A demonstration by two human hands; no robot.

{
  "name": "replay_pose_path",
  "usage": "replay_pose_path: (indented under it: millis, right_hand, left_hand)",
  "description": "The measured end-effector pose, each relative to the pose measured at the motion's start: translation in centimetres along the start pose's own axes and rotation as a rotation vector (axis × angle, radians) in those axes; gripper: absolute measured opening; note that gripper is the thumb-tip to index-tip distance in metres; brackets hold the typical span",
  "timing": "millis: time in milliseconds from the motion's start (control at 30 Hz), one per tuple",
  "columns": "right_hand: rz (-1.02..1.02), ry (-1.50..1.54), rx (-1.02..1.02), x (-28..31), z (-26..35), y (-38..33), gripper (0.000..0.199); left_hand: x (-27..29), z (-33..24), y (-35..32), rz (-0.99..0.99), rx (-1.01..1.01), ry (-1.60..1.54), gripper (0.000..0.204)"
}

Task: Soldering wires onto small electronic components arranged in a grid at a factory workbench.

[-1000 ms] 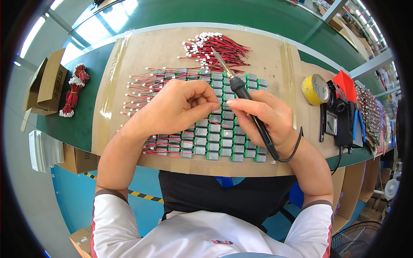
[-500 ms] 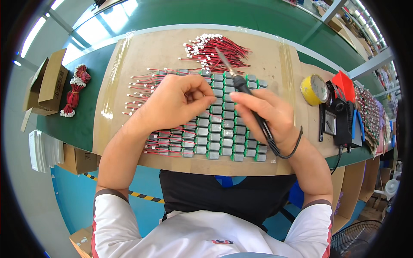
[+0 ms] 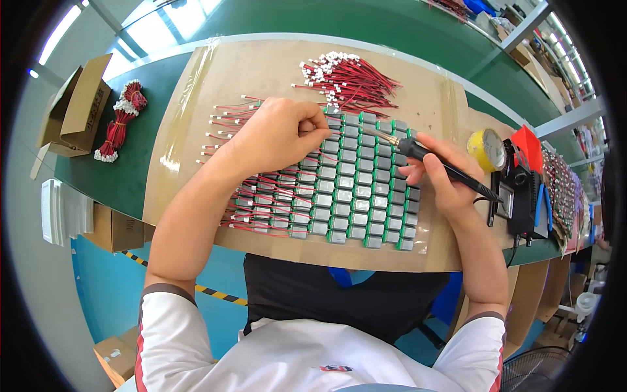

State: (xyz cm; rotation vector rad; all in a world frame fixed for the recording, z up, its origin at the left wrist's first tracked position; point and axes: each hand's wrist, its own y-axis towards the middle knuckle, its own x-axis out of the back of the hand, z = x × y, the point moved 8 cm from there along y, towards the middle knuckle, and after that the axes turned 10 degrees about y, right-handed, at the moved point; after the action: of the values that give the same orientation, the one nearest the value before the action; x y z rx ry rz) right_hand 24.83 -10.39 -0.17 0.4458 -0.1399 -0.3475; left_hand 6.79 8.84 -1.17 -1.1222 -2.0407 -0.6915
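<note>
Before you, a brown cardboard sheet (image 3: 274, 72) lies on the green tabletop (image 3: 124, 170). On it sits a grid of small grey rectangular modules with red leads (image 3: 353, 189); behind the grid lies a loose pile of red wires with white plugs (image 3: 349, 81). Your left hand (image 3: 277, 134) rests on the grid's far left part, your right hand (image 3: 441, 176) at its right edge, holding a black-handled soldering iron (image 3: 434, 160). Right of it stands a yellow tape roll (image 3: 486, 149); far left, an open cardboard box (image 3: 75, 108).
</note>
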Motion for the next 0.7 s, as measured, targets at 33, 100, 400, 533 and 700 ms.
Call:
replay_pose_path:
  millis: [33,100,400,533,700]
  right_hand:
    - [0.011,-0.001,-0.026,-0.2,-0.2,-0.2,0.029]
    - [0.007,0.046,-0.027,-0.5,-0.6,-0.1,0.028]
    - [0.089,-0.050,0.026,-1.1,-0.8,0.0,0.026]
    - [0.101,-0.088,0.045,-1.2,-0.7,0.1,0.026]
    - [0.124,-0.154,0.068,-1.4,-0.4,0.2,0.026]
  left_hand:
    - [0.0,0.0,0.0,0.000,0.004,0.003,0.012]
    - [0.2,-0.1,-0.1,0.011,0.018,0.017,0.013]
    - [-0.2,0.0,-0.1,0.004,-0.005,0.039,0.014]
    - [-0.1,-0.2,0.0,0.012,-0.007,0.060,0.014]
    - [-0.2,-0.1,-0.1,-0.012,-0.027,0.061,0.015]
